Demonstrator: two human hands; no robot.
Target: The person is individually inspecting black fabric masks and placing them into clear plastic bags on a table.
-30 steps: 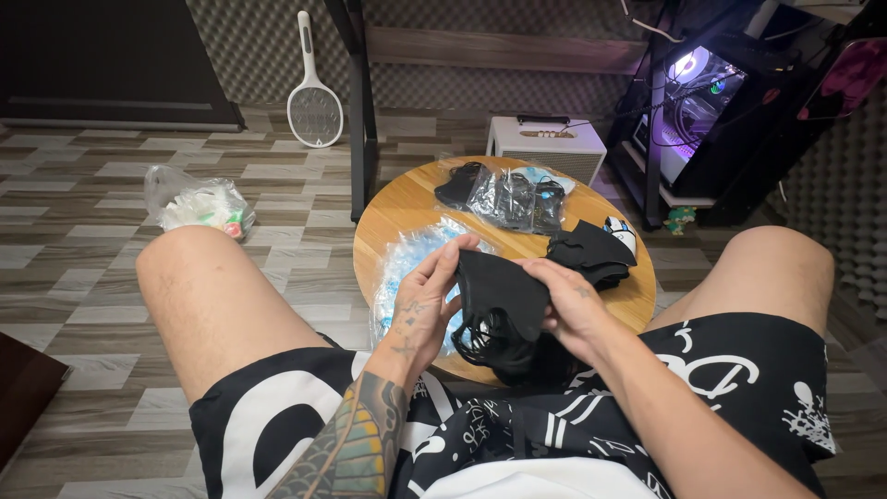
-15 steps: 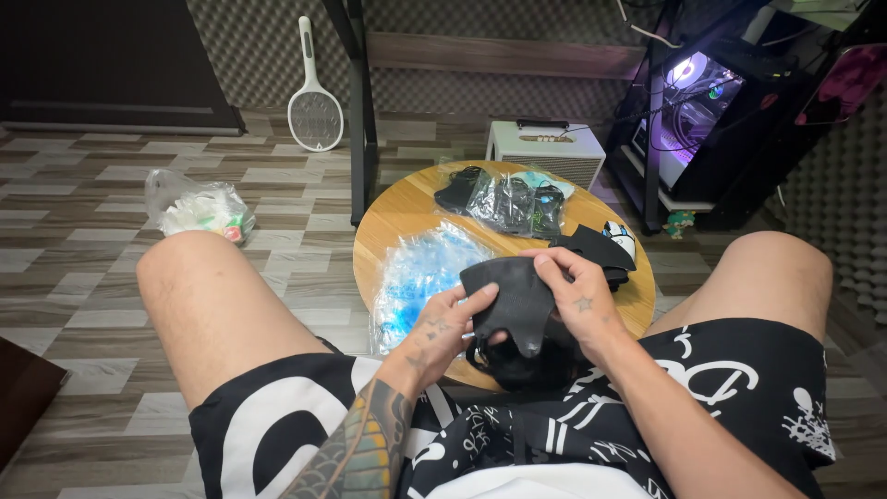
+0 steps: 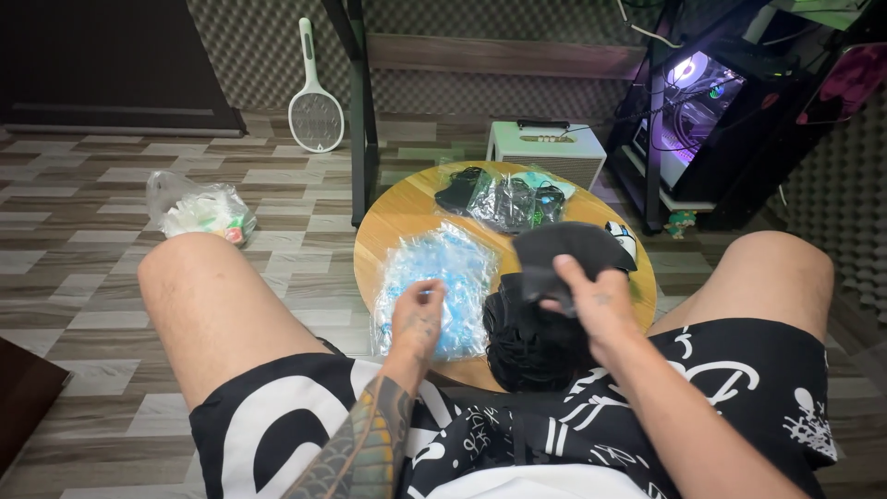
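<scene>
I sit with a small round wooden table (image 3: pixel 407 208) between my knees. My right hand (image 3: pixel 591 300) holds a black face mask (image 3: pixel 564 249) lifted over the table's right side. Below it lies a pile of black masks (image 3: pixel 531 337) at the near edge. My left hand (image 3: pixel 418 314) rests with its fingertips on a stack of clear plastic bags with blue tint (image 3: pixel 439 277) in the table's middle; it grips nothing that I can see.
At the table's far side lie packed masks in clear bags (image 3: pixel 508 199) and a small white object (image 3: pixel 624 236). On the floor are a plastic bag (image 3: pixel 199 208), a racket-shaped swatter (image 3: pixel 316 111), a white box (image 3: pixel 545 148) and a lit computer case (image 3: pixel 688 102).
Both hands were folding one black mask together. Now my left hand has let go and moved left onto the plastic bags, while my right hand carries the mask up and right.
</scene>
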